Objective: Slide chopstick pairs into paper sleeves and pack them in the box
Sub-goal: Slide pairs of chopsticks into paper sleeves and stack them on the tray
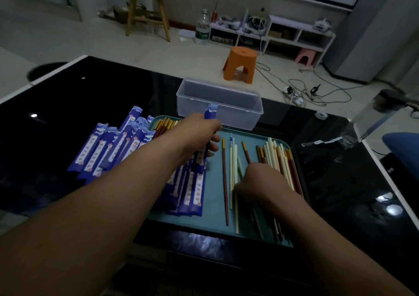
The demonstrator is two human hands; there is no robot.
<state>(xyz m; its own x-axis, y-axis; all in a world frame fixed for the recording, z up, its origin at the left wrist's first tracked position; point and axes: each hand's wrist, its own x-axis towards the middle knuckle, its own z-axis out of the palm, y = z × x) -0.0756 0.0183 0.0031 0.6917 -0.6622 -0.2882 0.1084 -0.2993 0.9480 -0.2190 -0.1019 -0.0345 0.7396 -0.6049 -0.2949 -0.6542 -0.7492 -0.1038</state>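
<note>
Chopsticks (231,171): loose on teal tray (213,193), cream and brown; likely light, stiff, slick, best pinched mid-length as a pair. Right grip (256,180) curled onto cream ones. Left grip (199,136) closed round flimsy blue paper sleeve (211,114). Clear box (220,105) at 12 o'clock, spare sleeves (108,148) at 9. Glossy black surface (68,102); orange stool (240,65) on floor beyond.

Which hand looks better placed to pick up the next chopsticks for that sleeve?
Probably the right hand: it lies over the loose cream and brown chopsticks on the teal plastic tray. The left hand is busy, holding a blue paper sleeve up near the clear plastic box.
</note>
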